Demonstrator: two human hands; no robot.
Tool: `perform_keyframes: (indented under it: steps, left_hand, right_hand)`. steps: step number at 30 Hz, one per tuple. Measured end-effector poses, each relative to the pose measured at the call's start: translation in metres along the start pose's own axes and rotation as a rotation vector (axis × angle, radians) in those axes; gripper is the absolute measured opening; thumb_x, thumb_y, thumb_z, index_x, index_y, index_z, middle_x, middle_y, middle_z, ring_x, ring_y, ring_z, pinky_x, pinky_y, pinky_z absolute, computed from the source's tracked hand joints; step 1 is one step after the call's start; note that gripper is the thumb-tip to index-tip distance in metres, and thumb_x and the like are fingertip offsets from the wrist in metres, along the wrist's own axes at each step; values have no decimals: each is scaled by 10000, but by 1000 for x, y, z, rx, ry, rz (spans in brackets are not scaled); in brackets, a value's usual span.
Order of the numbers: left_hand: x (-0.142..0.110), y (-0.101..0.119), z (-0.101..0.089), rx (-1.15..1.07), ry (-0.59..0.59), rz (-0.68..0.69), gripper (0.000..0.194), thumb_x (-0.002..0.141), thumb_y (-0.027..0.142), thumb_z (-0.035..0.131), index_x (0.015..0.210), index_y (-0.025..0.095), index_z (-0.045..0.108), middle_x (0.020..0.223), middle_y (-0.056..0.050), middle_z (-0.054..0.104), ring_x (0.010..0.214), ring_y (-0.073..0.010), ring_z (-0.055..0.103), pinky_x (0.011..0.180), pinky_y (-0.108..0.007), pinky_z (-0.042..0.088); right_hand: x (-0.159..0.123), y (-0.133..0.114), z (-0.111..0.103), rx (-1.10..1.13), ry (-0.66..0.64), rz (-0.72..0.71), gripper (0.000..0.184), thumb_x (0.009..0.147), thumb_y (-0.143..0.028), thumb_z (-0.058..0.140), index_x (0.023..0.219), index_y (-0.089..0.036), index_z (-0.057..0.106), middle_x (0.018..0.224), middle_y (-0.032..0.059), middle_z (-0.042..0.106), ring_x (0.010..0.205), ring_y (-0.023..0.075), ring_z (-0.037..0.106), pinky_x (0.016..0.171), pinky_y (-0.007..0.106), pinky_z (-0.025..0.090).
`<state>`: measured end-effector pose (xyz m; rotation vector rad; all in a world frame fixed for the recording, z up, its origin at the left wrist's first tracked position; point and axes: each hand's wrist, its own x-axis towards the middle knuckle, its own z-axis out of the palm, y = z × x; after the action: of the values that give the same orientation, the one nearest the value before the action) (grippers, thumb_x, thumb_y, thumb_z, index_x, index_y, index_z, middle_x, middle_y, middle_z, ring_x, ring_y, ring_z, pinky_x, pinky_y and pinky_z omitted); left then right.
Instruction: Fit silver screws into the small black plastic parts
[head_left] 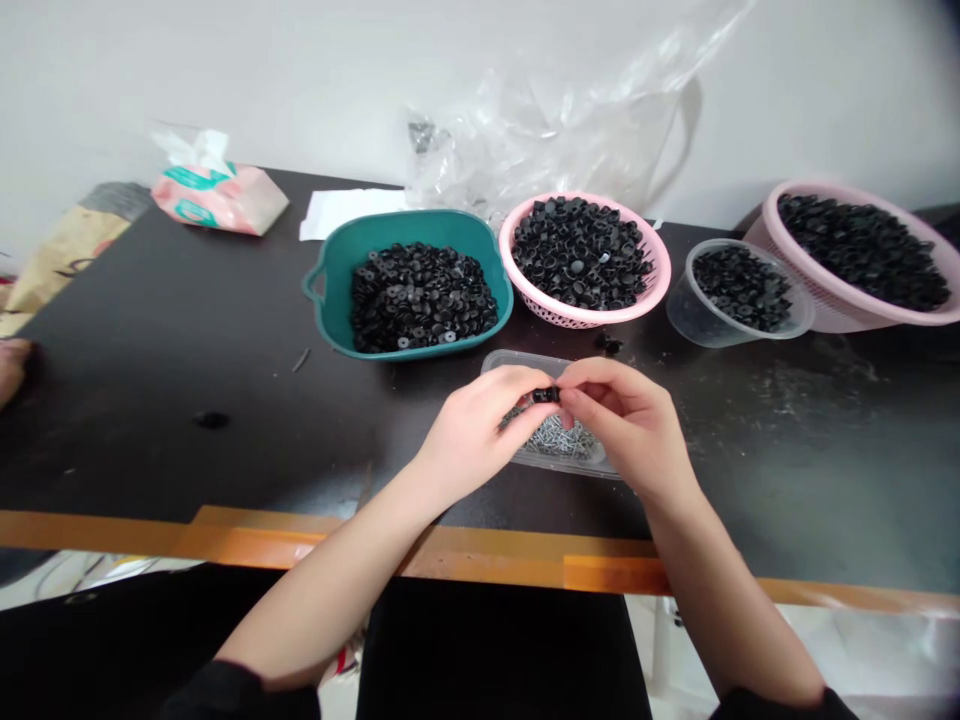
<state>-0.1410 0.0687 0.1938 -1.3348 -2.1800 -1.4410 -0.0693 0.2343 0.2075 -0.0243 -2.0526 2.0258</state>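
Observation:
My left hand (480, 420) pinches a small black plastic part (545, 395) between thumb and fingers. From the other side, my right hand (626, 415) has its thumb and fingertips closed at the right end of the same part. Anything else in the right fingertips is too small to make out. Both hands are above a clear shallow tray (577, 465), which holds many small silvery screws or pins (559, 437). The hands hide part of this tray. Just behind the right hand lie a few loose black pieces (608, 344).
Behind stand a teal basin (330, 325) of black discs, a pink basket (658, 285) of black caps, a clear tub (679, 310) and another pink basket (847, 300). At left are a tissue pack (225, 200), a black piece (211, 419) and another person's hand (11, 368).

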Motion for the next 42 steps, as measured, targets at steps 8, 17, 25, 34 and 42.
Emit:
perform_keyframes:
  steps: [8, 17, 25, 34, 42]
  left_hand:
    - [-2, 1, 4, -265, 20, -197, 176, 871, 129, 675, 1045, 157, 671, 993, -54, 685, 776, -109, 615, 724, -236, 553]
    - [3, 5, 1, -904, -16, -507, 299, 858, 164, 725, 1151, 159, 671, 962, -50, 740, 829, -128, 729, 797, -222, 610]
    - [3, 5, 3, -1170, -53, -592, 173, 855, 177, 747, 1018, 151, 695, 799, -29, 747, 751, -136, 734, 756, -238, 618]
    - [1, 6, 2, -1264, -119, -544, 175, 923, 157, 669, 1083, 191, 732, 793, -20, 744, 753, -97, 709, 766, -193, 585]
    - [-1, 5, 3, -1258, -114, -495, 225, 928, 97, 641, 1107, 206, 722, 846, -6, 739, 797, -81, 712, 805, -174, 593]
  right_hand:
    - [-1, -6, 4, -30, 82, 62, 132, 782, -203, 789, 908, -226, 757, 737, 14, 713, 640, 150, 668, 627, 300, 605]
    - [-3, -2, 0, -10, 109, -42, 130, 811, -201, 783, 928, -257, 779, 819, 13, 724, 622, 121, 654, 556, 259, 566]
    - [-6, -8, -1, 55, 93, 35, 121, 779, -251, 816, 877, -229, 750, 660, -6, 671, 535, 128, 617, 481, 257, 548]
    - [-20, -19, 1, -297, 85, -225, 204, 850, -144, 722, 1018, -260, 715, 942, 34, 705, 838, 169, 670, 708, 293, 576]
    - [-19, -23, -1, -474, 60, -420, 225, 840, -118, 727, 1020, -253, 718, 978, 38, 719, 857, 167, 678, 771, 303, 575]
